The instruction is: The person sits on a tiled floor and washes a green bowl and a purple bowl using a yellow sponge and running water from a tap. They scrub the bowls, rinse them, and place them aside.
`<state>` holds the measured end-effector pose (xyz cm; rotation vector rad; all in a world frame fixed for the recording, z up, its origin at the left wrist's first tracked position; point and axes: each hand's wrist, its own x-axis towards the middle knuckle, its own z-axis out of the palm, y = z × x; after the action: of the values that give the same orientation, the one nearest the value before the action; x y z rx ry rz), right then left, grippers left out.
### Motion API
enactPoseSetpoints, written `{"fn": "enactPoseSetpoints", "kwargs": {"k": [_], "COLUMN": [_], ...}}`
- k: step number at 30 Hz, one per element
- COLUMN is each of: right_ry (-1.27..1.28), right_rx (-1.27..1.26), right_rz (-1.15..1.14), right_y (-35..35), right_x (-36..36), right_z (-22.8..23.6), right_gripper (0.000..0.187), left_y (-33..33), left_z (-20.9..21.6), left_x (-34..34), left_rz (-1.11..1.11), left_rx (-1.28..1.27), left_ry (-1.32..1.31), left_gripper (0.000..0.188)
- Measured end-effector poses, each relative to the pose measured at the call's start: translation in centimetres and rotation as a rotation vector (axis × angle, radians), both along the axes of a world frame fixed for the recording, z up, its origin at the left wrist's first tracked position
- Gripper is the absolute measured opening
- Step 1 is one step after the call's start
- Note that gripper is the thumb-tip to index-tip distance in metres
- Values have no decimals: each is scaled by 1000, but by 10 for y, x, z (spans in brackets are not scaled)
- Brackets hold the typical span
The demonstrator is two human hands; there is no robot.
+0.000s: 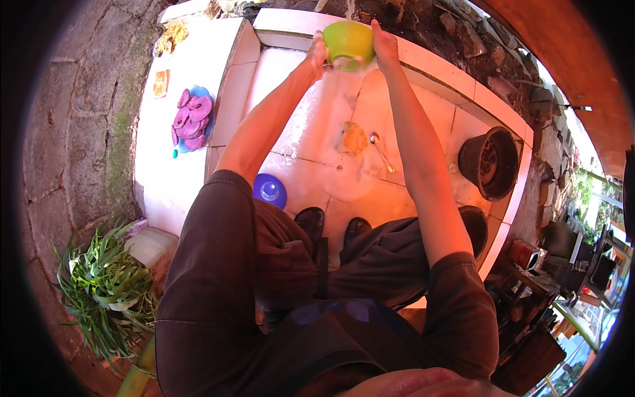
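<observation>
Both my arms reach out to the far edge of the tiled basin floor (pixel 311 142), with a lime-green bowl (pixel 348 41) between my hands. My left hand (pixel 318 54) grips the bowl's left side, and my right hand (pixel 385 46) holds its right side. The bowl is tilted, its base toward me, and whitish suds or water show at its lower edge. Nearer on the wet tiles lie a yellowish sponge-like piece (pixel 352 138) and a spoon (pixel 381 152). A round blue-violet plastic vessel (pixel 270 190) rests by my left knee.
On the white ledge (pixel 155 142) at left, several pink-purple rounded pieces (pixel 192 120) lie on a blue dish. An orange piece (pixel 161 83) and a yellow tangled scrubber (pixel 172 38) are beyond. A dark bucket (pixel 489 164) stands right. A leafy plant (pixel 106 291) grows lower left.
</observation>
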<state>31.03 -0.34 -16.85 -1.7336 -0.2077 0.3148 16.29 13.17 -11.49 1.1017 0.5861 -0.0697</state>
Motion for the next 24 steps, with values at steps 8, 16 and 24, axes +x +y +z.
{"fn": "enactPoseSetpoints", "kwargs": {"k": [8, 16, 24], "right_ry": [311, 499, 613], "right_rx": [497, 321, 408], "right_rz": [-21, -36, 94], "right_y": [-7, 3, 9], "right_x": [-10, -21, -37], "right_z": [5, 12, 24], "right_gripper": [59, 63, 82], "left_y": [-3, -18, -7], "left_z": [-27, -36, -15], "left_x": [17, 35, 33], "left_rz": [199, 653, 567], "left_rx": [-86, 535, 1020], "left_ry": [-37, 257, 119], "left_gripper": [56, 66, 61]}}
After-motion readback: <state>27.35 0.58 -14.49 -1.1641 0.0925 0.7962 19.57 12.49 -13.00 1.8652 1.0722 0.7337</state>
